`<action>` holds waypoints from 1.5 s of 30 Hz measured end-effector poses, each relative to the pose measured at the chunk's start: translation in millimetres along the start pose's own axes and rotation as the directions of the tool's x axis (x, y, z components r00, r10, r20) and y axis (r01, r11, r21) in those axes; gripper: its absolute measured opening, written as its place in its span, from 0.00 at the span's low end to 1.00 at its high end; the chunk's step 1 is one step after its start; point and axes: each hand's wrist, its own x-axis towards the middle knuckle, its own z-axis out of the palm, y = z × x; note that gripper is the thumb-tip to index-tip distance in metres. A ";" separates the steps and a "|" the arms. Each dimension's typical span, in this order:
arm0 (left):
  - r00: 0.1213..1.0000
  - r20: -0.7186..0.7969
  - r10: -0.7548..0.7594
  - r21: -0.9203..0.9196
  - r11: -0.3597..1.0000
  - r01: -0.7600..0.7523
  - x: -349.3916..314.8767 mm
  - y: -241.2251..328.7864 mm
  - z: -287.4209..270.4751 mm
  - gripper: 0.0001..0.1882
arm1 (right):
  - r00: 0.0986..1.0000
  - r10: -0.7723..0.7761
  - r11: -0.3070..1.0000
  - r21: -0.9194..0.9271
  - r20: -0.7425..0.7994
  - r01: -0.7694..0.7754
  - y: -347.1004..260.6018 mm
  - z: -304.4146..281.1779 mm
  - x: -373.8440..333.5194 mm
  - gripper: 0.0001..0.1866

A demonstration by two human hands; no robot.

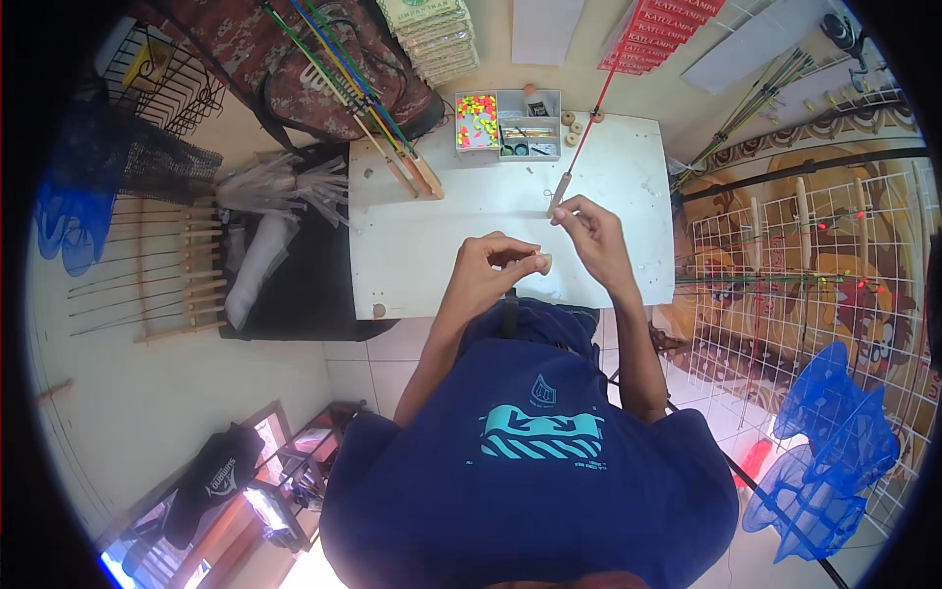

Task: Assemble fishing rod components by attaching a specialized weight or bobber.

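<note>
My left hand (491,273) is closed, with a small round tan roll (546,263) pinched between thumb and fingertips above the table's near part. It resembles the small tan rolls (574,128) lying beside the box. My right hand (597,238) pinches the lower end of a short wooden handle (560,191). From that handle a thin red fishing rod (589,128) rises away toward the far right. The two hands are apart. Several more rods with wooden handles (424,179) lie together at the table's far left.
A white table (442,265) stands before me. At its far edge is a divided box (530,152) with bright small floats (477,120). Camouflage bags (343,98) are at the back left, plastic sleeves (260,255) at the left. A wire rack (824,265) and blue nets (824,442) stand right.
</note>
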 end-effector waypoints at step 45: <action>0.971 0.236 -0.039 -0.236 0.967 0.097 -3.3 21.8 -22.3 0.11 | 0.875 0.186 0.937 -0.349 0.446 -0.021 -25.0 9.4 -45.3 0.13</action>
